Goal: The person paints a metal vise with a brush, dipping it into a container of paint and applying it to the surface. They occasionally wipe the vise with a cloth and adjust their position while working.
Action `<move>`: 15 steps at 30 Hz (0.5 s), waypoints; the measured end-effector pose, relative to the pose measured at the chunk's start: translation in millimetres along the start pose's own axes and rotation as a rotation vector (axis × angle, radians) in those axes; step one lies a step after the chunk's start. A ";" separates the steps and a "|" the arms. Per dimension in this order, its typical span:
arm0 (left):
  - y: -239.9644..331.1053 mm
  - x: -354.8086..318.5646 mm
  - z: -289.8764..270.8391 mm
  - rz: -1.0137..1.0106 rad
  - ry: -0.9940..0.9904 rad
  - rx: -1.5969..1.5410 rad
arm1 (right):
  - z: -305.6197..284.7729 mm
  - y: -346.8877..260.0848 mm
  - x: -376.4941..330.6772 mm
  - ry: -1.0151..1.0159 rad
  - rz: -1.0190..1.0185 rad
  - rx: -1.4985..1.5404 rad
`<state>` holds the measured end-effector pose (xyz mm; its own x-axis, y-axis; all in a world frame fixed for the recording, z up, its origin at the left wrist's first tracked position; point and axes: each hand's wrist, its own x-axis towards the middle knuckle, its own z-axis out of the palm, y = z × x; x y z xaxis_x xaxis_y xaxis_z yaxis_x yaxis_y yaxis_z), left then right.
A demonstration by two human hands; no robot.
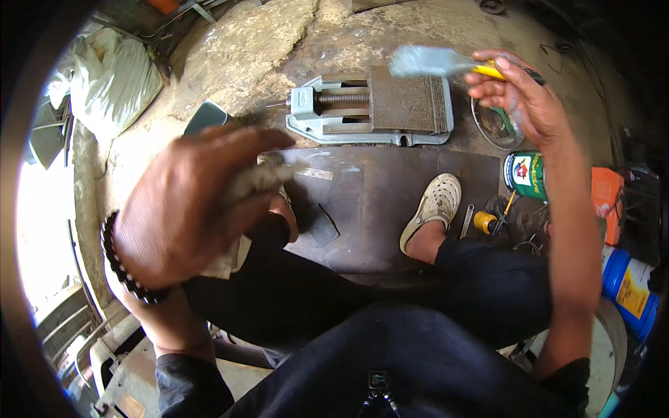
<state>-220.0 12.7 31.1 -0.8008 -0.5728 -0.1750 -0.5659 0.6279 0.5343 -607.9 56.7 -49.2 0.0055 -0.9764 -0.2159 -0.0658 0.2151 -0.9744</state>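
Observation:
In my right hand [519,90] is a paintbrush [435,63]. Its handle is yellow and black, and grey-blue colour coats its blurred bristles. The brush points left, above the far right part of a machine vise [408,101] lying on the floor. The vise has a light grey-blue painted body, a bare screw and a brown, rusty-looking flat top. My left hand [188,202], with a black beaded bracelet at the wrist, is raised close to the view. Its fingers curl around a crumpled greyish thing [258,180], too blurred to name. That hand is apart from the vise.
A green and white paint can [524,174], a yellow roll [485,222] and a wrench [467,221] are right of my foot. A dark container [207,116] sits left of the vise. Further out are a white sack [115,80], an orange case [606,202] and a blue bucket [617,261].

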 end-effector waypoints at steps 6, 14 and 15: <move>-24.8 12.4 -12.8 0.165 0.094 0.053 | 97.5 83.4 -19.8 0.198 -0.026 0.613; -32.6 -0.5 -12.2 0.236 0.131 -0.079 | 209.6 178.9 -85.0 0.456 0.455 0.919; -34.6 -5.2 -12.8 0.210 0.139 -0.107 | 213.5 184.7 -85.6 0.438 0.462 0.912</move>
<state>-193.7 -12.8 24.1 -0.8597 -0.5073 0.0604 -0.3602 0.6858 0.6324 -407.5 184.1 -224.1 -0.1950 -0.6825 -0.7044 0.7887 0.3178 -0.5262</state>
